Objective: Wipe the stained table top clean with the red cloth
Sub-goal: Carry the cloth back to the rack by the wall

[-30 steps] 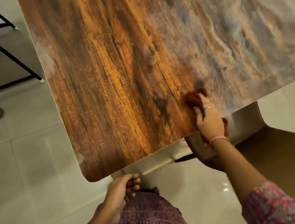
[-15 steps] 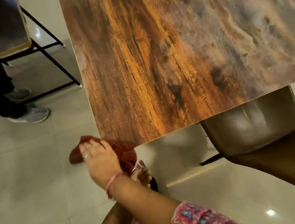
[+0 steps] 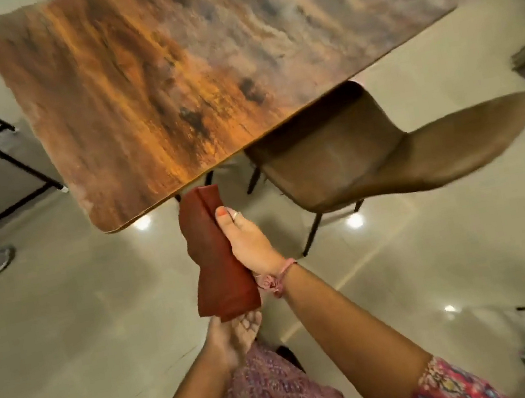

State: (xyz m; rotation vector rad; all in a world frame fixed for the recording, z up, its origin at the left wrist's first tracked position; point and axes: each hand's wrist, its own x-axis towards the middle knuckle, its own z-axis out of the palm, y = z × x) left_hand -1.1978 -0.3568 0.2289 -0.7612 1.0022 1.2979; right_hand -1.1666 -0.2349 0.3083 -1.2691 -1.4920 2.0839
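1. Cloth first: red cloth [image 3: 215, 258] hangs off the table, folded lengthwise, in the air over the tiled floor [image 3: 68, 335] just near of the table's near edge, top end close to that edge but not on the wood.
2. Right hand [image 3: 247, 239] grips the cloth along its right side, thumb pressed on the fold, fingers wrapped behind and out of sight.
3. Left hand [image 3: 233, 334] sits at the cloth's bottom end, fingers curled up under the lower edge; hard to tell whether pinching or only steadying.
4. Step in hand, by the look of it: refolding the cloth between passes to turn out a fresh face.
5. Best done by squaring the fold flat, keeping the used face inside, so no dirt goes back onto the wood.
6. Table top [image 3: 139, 91] shows clear warm grain on its left and near part; a pale, cloudy film covers the far and right part, likely the stain left to work.
7. Dark patches [image 3: 195, 119] near the near edge look like grain knots more than dirt; worth a light check only.
8. Next pass probably best begun at the boundary of the haze, palm flat over the cloth, overlapping strokes working toward the far right corner.
9. Brown chair [image 3: 386, 157], tucked under the near right edge, could block the reach; stepping round is safer than leaning.
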